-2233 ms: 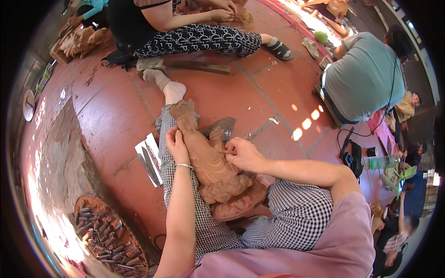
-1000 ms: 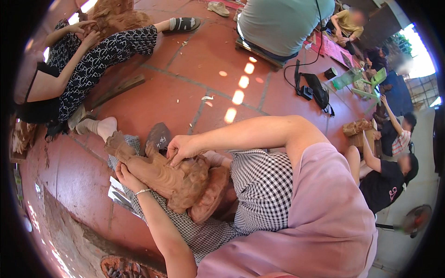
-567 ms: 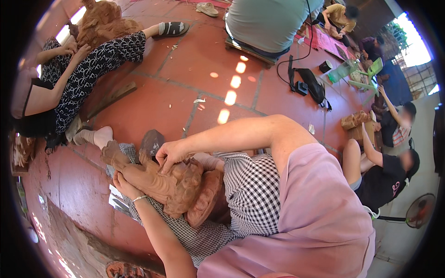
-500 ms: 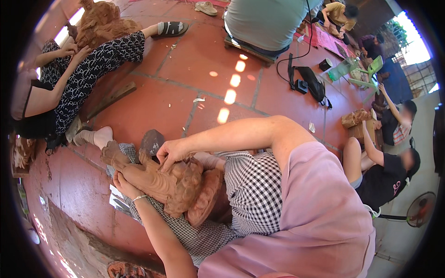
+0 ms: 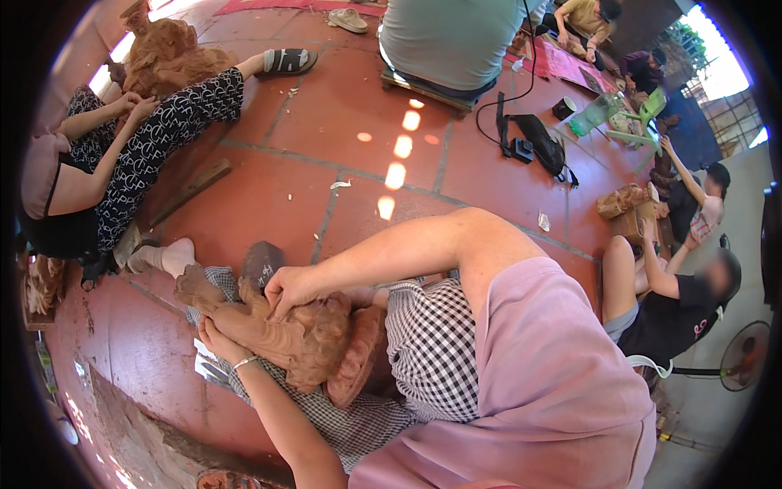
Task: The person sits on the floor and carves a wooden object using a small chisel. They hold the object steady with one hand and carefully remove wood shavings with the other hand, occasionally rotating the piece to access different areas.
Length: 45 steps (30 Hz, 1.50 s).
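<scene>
A brown carved statue (image 5: pixel 305 338), seemingly wood or clay, lies tilted across my lap on a black-and-white checked cloth (image 5: pixel 440 342). A rounded, carved brown piece (image 5: pixel 358 359) sits against its near end. My left hand (image 5: pixel 220 341) wears a bracelet and grips the statue's lower edge, its fingers partly hidden. From above, my right hand (image 5: pixel 292 287) presses down on the statue's middle with fingers bunched together. Whether something small is pinched in them, I cannot make out. A dark block with pale marks (image 5: pixel 262 262) stands just beyond the right hand.
At left a person in patterned trousers (image 5: pixel 163 138) works on a larger carving (image 5: pixel 175 57). A wooden bar (image 5: pixel 191 191) lies on the red tiles. A black bag (image 5: pixel 542 147), green chair (image 5: pixel 643 126), seated people and a fan (image 5: pixel 743 356) stand to the right.
My right hand has shifted slightly left along the statue, fingers now bunched more tightly. The left hand keeps its grip. The whole view has shifted a little.
</scene>
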Each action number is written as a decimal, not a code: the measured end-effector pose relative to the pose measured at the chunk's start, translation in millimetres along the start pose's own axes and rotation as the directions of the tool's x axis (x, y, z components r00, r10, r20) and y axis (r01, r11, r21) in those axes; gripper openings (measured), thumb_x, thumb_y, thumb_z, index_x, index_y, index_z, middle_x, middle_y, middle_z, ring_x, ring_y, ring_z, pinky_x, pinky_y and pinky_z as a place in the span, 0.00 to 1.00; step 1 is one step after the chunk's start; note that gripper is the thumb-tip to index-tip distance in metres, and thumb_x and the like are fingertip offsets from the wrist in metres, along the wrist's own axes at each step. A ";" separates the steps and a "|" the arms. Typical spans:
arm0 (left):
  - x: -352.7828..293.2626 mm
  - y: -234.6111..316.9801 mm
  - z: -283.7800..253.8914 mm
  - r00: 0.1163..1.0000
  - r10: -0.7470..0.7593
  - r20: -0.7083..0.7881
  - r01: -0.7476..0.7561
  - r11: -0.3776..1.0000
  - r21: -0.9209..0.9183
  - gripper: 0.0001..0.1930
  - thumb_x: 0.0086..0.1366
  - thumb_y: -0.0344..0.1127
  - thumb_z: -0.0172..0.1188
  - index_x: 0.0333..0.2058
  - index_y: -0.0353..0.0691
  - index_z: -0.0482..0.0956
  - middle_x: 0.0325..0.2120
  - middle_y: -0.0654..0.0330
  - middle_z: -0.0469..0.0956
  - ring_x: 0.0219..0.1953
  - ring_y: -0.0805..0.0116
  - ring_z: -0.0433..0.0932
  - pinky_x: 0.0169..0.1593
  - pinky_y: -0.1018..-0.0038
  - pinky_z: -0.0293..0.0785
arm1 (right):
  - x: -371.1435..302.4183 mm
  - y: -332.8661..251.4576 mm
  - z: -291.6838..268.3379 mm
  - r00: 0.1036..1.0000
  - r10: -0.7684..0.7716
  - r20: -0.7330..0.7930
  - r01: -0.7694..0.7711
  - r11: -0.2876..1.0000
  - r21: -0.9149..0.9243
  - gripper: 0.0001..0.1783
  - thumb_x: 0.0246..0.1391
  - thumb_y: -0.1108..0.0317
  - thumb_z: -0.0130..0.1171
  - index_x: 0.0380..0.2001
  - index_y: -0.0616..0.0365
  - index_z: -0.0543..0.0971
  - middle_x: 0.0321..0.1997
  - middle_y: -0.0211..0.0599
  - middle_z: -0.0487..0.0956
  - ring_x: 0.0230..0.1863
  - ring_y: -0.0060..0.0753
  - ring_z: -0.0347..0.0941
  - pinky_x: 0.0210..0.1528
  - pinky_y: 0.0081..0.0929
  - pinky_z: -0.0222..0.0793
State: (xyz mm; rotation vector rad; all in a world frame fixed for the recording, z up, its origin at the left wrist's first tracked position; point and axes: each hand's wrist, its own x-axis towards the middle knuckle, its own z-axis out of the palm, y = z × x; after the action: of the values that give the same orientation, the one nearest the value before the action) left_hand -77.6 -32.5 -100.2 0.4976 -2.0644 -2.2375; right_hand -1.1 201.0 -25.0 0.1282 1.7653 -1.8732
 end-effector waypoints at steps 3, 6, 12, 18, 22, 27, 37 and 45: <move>0.4 0.5 1.8 1.000 0.003 0.012 -0.003 1.000 -0.005 0.16 0.68 0.34 0.49 0.50 0.31 0.73 0.46 0.50 0.77 0.46 0.61 0.78 0.50 0.69 0.76 | 8.8 10.4 -6.3 0.998 0.016 0.062 -0.016 1.000 -0.003 0.13 0.43 0.68 0.77 0.23 0.58 0.79 0.27 0.27 0.82 0.30 0.16 0.75 0.28 0.21 0.67; 4.5 -0.7 -3.7 1.000 0.022 0.008 -0.022 0.999 -0.035 0.14 0.69 0.34 0.50 0.48 0.33 0.74 0.45 0.53 0.76 0.45 0.64 0.76 0.50 0.71 0.75 | 18.8 1.7 -29.2 0.955 0.073 0.288 -0.095 0.994 0.060 0.12 0.44 0.69 0.76 0.28 0.58 0.80 0.32 0.29 0.84 0.33 0.18 0.78 0.30 0.21 0.71; 1.9 -3.7 -2.8 1.000 0.003 0.004 -0.003 0.999 -0.053 0.15 0.69 0.34 0.50 0.49 0.32 0.73 0.45 0.53 0.76 0.46 0.64 0.76 0.51 0.70 0.75 | 29.7 0.9 -41.1 0.901 0.241 0.361 -0.224 0.971 -0.089 0.16 0.45 0.69 0.75 0.25 0.54 0.73 0.33 0.28 0.84 0.28 0.18 0.75 0.24 0.21 0.65; 4.2 -7.4 -6.3 0.999 0.019 0.027 -0.019 0.999 -0.030 0.15 0.69 0.34 0.50 0.49 0.32 0.73 0.45 0.53 0.76 0.46 0.64 0.76 0.50 0.71 0.75 | 31.2 5.1 -6.4 0.957 0.020 0.289 0.005 0.996 -0.086 0.18 0.45 0.71 0.75 0.23 0.54 0.71 0.32 0.31 0.84 0.33 0.18 0.78 0.24 0.21 0.65; 4.1 -4.4 -4.8 1.000 0.018 0.011 -0.017 0.999 -0.045 0.14 0.69 0.34 0.50 0.49 0.32 0.73 0.46 0.54 0.76 0.46 0.65 0.75 0.50 0.71 0.75 | 27.2 -3.9 -28.5 0.922 0.108 0.372 -0.105 0.994 -0.029 0.17 0.46 0.73 0.74 0.21 0.55 0.71 0.34 0.36 0.85 0.40 0.21 0.80 0.29 0.20 0.71; -1.9 -0.6 2.4 1.000 0.019 -0.023 -0.020 0.999 -0.041 0.14 0.69 0.33 0.50 0.49 0.32 0.73 0.46 0.54 0.76 0.46 0.65 0.76 0.50 0.72 0.75 | 25.6 0.0 -47.0 0.892 0.166 0.421 -0.191 0.982 0.017 0.14 0.46 0.76 0.73 0.23 0.58 0.74 0.37 0.38 0.85 0.46 0.23 0.80 0.36 0.19 0.74; 1.7 -7.1 -1.3 0.999 0.043 0.001 -0.043 0.994 -0.101 0.11 0.70 0.32 0.50 0.46 0.33 0.74 0.41 0.55 0.77 0.42 0.67 0.76 0.47 0.73 0.76 | 29.4 -12.1 -41.9 0.855 0.275 0.439 -0.271 0.960 -0.074 0.15 0.44 0.71 0.76 0.21 0.55 0.75 0.22 0.24 0.77 0.21 0.17 0.69 0.20 0.19 0.60; 3.4 -8.6 -1.3 0.999 0.048 0.003 -0.047 0.990 -0.132 0.11 0.71 0.32 0.49 0.47 0.33 0.73 0.41 0.55 0.77 0.41 0.68 0.77 0.46 0.74 0.77 | 17.6 0.3 -22.5 0.950 0.191 0.246 -0.198 0.980 0.001 0.15 0.45 0.78 0.72 0.21 0.56 0.73 0.30 0.34 0.83 0.40 0.24 0.81 0.34 0.20 0.71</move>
State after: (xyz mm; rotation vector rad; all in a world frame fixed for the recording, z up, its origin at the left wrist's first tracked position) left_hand -78.9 -33.7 -109.4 0.4273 -1.8936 -2.3303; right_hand -22.6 216.5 -35.8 0.0735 1.5047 -1.6915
